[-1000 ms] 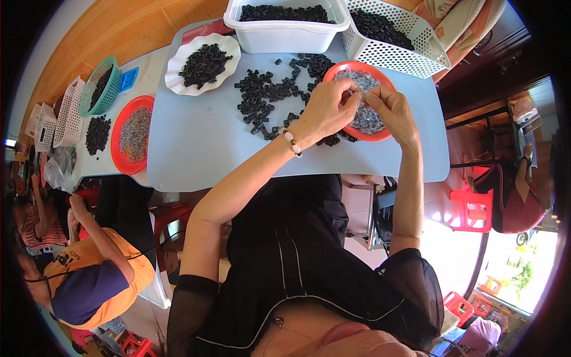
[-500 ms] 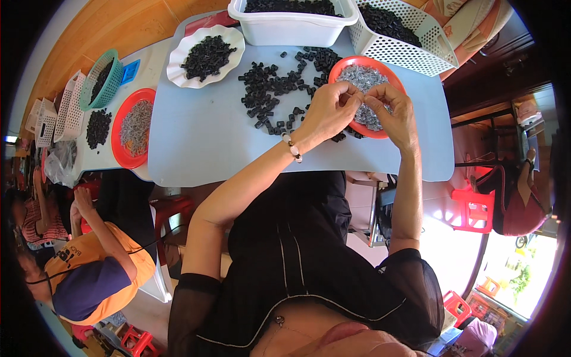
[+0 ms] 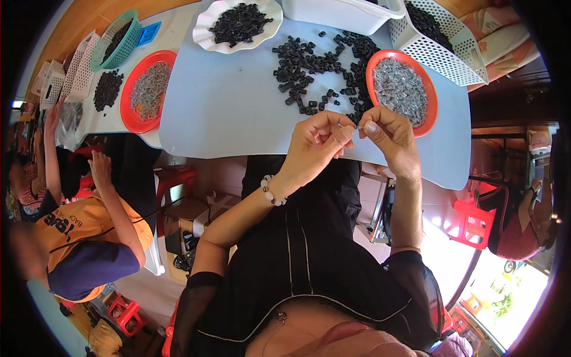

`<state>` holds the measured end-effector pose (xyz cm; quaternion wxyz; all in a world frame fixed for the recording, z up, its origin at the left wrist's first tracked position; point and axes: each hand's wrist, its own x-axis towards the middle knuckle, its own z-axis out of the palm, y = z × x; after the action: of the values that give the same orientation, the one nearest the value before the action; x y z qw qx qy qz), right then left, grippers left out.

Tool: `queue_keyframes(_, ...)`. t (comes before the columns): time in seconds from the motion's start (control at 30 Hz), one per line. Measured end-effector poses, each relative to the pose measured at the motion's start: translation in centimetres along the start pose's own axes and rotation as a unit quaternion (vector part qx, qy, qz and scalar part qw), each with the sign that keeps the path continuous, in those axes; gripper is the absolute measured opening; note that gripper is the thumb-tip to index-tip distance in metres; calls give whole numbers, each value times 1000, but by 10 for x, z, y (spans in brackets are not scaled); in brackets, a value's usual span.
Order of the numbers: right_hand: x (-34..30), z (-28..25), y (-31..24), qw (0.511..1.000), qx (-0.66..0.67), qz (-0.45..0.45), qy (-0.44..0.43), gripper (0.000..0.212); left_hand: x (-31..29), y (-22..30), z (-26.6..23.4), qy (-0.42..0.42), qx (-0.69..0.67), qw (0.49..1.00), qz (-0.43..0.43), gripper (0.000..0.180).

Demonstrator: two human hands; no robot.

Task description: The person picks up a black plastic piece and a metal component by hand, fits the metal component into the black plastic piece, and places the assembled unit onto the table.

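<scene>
The room ran back to a bright opening at the lower right, where daylight flared across the floor. A pale blue table with rounded corners took up the middle, and a cream table adjoined its left side. A co-worker in an orange and navy top sat by the cream table; a red stool stood over on the right.

On the blue surface, a white tub stood along the far side, with a white perforated basket next to it. A round red tray lay nearer, filled with clear pieces. A white scalloped plate sat at the far left, bearing a dark heap, and loose black pieces spread between plate and tray.

The left hand and right hand were together at the near edge of the table, just this side of the tray. A beaded bracelet circled the left wrist. Thumbs and forefingers pinched a small piece where the fingertips met; its exact shape was mostly hidden.
</scene>
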<state>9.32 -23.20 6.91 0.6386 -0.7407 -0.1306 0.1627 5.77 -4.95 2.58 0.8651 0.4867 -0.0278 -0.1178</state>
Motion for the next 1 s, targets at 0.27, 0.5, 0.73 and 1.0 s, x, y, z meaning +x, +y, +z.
queue_keyframes(0.27, 0, 18, -1, 999, 36, 24, -21, 25, -14, 12, -14, 4, 194, 975, 111, 16)
queue_keyframes(0.5, -2, 30, -10, 998, -47, 27, -12, 21, -27, 23, -10, 9, 329, 937, 117, 15)
queue_keyframes(0.73, -3, 38, -4, 997, -62, -42, 31, 19, -26, 14, -14, -42, -60, 996, -56, 29)
queue_keyframes(1.0, -9, 45, -10, 983, -172, -52, 41, 10, -33, 0, -22, -43, -85, 995, -18, 29)
